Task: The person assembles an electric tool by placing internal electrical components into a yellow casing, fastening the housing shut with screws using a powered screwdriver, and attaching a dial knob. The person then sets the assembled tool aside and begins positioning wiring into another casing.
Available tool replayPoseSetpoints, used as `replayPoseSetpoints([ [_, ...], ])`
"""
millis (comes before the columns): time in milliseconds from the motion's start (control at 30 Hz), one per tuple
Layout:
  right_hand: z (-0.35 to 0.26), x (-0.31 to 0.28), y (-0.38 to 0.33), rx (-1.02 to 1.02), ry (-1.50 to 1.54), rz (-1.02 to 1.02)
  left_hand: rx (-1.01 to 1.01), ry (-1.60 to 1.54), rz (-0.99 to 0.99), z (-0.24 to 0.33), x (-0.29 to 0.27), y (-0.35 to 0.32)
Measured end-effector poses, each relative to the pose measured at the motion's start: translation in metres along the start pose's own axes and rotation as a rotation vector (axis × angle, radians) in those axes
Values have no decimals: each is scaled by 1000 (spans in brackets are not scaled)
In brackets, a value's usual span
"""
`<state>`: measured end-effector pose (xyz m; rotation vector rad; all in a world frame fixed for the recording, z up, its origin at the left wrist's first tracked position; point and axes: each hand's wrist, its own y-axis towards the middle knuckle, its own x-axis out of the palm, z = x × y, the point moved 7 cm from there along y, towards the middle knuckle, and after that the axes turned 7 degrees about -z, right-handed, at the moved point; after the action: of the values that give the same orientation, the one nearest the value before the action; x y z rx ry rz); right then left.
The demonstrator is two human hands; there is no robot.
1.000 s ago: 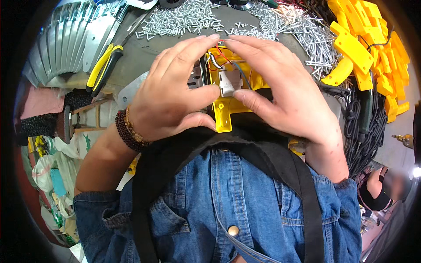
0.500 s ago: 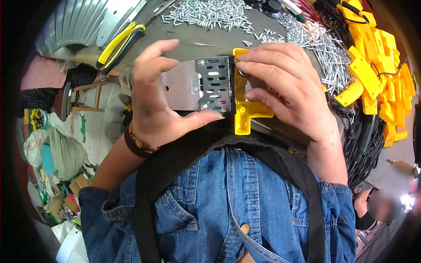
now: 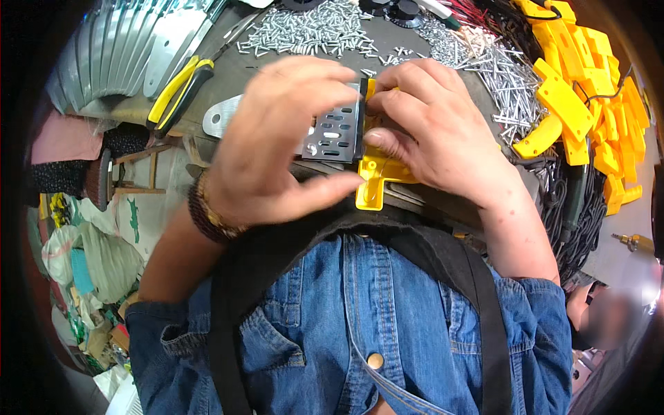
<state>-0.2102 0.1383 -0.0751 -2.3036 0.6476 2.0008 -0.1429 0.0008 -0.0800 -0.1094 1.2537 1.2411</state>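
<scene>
A yellow plastic housing [image 3: 371, 196] lies in front of me, its open side showing. My right hand [image 3: 443, 131] has its fingers bent over the housing and grips it, hiding much of its inside. A slotted metal plate [image 3: 337, 153] with a black edge joins the housing on its left. Farther left, the rounded end of a silver blade [image 3: 223, 117] sticks out from behind my left hand [image 3: 270, 149]. That hand is slightly blurred above the plate, thumb and fingers wide apart. Its thumb tip is beside the housing's lower left edge; whether they touch I cannot tell.
Yellow-and-black pliers [image 3: 178, 95] lie left, near a row of silver blades [image 3: 114, 52]. Behind are heaps of short screws or rivets [image 3: 308, 31] and long ones [image 3: 515, 90]. Yellow housings [image 3: 570, 104] and black cables [image 3: 577, 235] crowd the right. A blurred person [image 3: 609, 315] is at lower right.
My left hand has moved right over the slotted plate, covering more of it. The blade's rounded end now shows at left. My right hand stays on the housing; the view has shifted slightly.
</scene>
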Motion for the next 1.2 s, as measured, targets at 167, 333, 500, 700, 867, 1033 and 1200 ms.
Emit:
replayPoseSetpoints([
  [167,-8,-16,-8,72,12,-70,-128,73,-82,14,32,10],
  [333,1,-34,-56,144,189,-94,-98,229,-277,21,41,8],
  [500,3,-34,-78,71,144,38,-23,110,-231,35,35,39],
  [700,24,-35,-88,240,379,195,13,121,-377,39,59,41],
  [867,38,-27,-89,356,419,224,23,162,-340,45,62,45],
  [1033,45,-24,-97,435,511,252,77,336,-337,55,66,45],
  [1200,45,-16,-102,434,519,327,95,281,-350,55,69,47],
])
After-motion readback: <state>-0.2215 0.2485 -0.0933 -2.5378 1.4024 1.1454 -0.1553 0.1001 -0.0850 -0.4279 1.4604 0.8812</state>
